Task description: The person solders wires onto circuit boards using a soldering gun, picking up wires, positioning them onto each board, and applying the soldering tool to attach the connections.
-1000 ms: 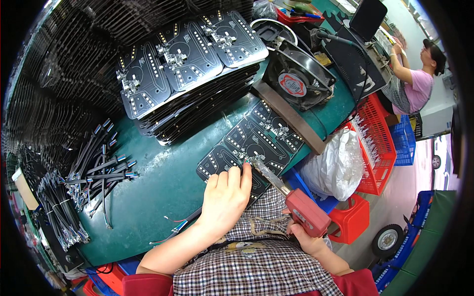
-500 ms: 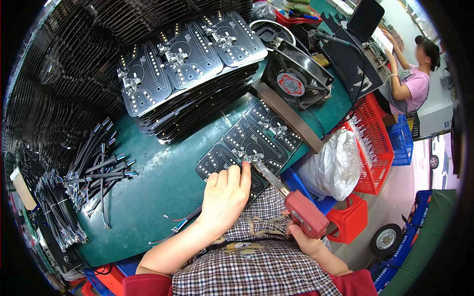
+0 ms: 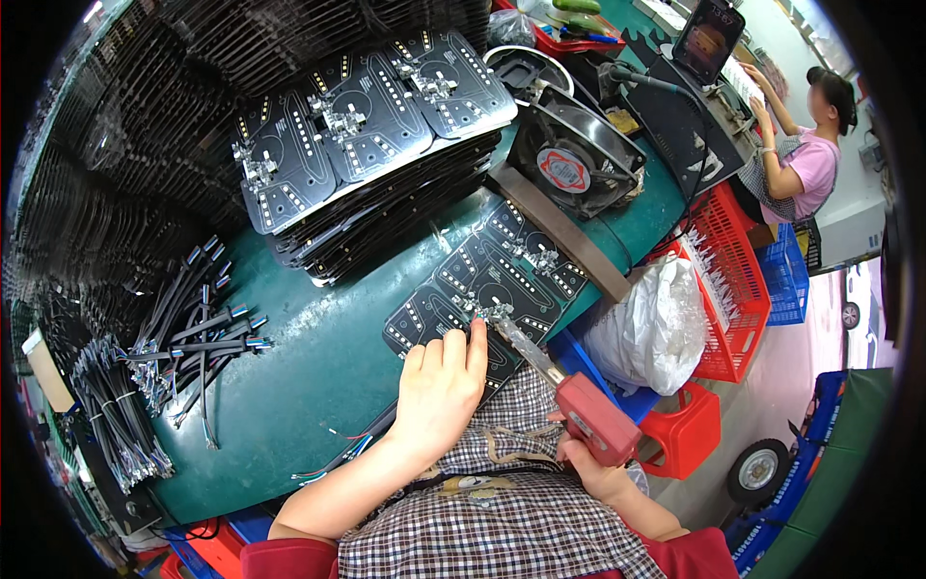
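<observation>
A black panel of joined circuit boards (image 3: 461,272) lies at the near edge of the green bench. My left hand (image 3: 442,384) rests over it, index finger pressed down beside small metal parts at the panel's middle. Its other fingers are curled, and what they may hold is hidden. From beneath that wrist comes a black cable (image 3: 378,425) with bare coloured wire ends. My right hand (image 3: 593,467) is closed round a red gun-shaped tool (image 3: 596,420). The tip of its long metal barrel meets the board just right of my left fingertip.
A stack of circuit board panels (image 3: 376,125) stands behind. Cut cables (image 3: 198,333) lie at left. A dark bar (image 3: 559,232) and a fan (image 3: 577,159) are at right, near a white bag (image 3: 648,323) and red crate (image 3: 728,280). Another person (image 3: 805,164) works at far right.
My left fingertip has shifted very slightly left, while the tool tip stays at the same spot on the board. The screen of the phone at the back right has lit up.
</observation>
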The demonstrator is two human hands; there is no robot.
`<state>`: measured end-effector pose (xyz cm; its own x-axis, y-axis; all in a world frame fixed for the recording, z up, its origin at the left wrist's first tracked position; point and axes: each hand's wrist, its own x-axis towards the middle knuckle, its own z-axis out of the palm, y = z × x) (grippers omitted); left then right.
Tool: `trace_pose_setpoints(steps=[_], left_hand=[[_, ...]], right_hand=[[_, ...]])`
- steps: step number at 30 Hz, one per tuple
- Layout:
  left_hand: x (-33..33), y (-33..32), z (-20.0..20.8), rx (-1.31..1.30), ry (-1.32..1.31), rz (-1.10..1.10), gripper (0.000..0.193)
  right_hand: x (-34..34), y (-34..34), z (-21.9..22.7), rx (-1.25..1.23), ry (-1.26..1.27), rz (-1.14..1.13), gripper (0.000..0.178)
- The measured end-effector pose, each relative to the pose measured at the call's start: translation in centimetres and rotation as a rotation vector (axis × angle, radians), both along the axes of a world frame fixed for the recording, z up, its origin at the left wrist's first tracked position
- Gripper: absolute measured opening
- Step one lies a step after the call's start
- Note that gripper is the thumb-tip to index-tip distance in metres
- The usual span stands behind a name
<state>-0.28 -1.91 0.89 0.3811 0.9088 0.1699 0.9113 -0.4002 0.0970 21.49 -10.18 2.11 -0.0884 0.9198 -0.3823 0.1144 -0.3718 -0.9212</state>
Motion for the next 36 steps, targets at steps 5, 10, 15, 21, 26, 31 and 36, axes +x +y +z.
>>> trace_pose_setpoints(steps=[5, 10, 15, 21, 26, 31, 36], left_hand=[[0.0, 0.1, 0.0, -0.006, 0.018, -0.012, 0.051], [-0.1, 0.3, -0.1, 0.050, 0.042, -0.035, 0.048], [-0.3, 0.1, 0.1, -0.030, -0.036, -0.004, 0.053], [-0.4, -0.1, -0.2, -0.003, -0.073, 0.011, 0.052], [-0.4, 0.2, -0.3, 0.011, -0.080, 0.017, 0.051], [-0.3, 0.2, -0.3, -0.009, -0.082, 0.015, 0.050], [-0.3, 0.1, -0.5, -0.017, -0.104, 0.021, 0.051]], right_hand=[[0.2, 0.0, 0.3, 0.105, 0.058, -0.032, 0.066], [0.1, 0.4, 0.4, 0.096, 0.055, -0.021, 0.067], [0.9, 0.1, -0.3, 0.171, 0.202, -0.073, 0.070], [2.0, 0.3, 0.0, 0.315, 0.174, -0.030, 0.052], [2.0, 1.4, -0.2, 0.260, 0.128, 0.060, 0.049], [0.4, 2.3, 0.2, 0.050, 0.224, -0.038, 0.059], [-0.3, 2.5, 0.5, 0.023, 0.214, -0.065, 0.060]])
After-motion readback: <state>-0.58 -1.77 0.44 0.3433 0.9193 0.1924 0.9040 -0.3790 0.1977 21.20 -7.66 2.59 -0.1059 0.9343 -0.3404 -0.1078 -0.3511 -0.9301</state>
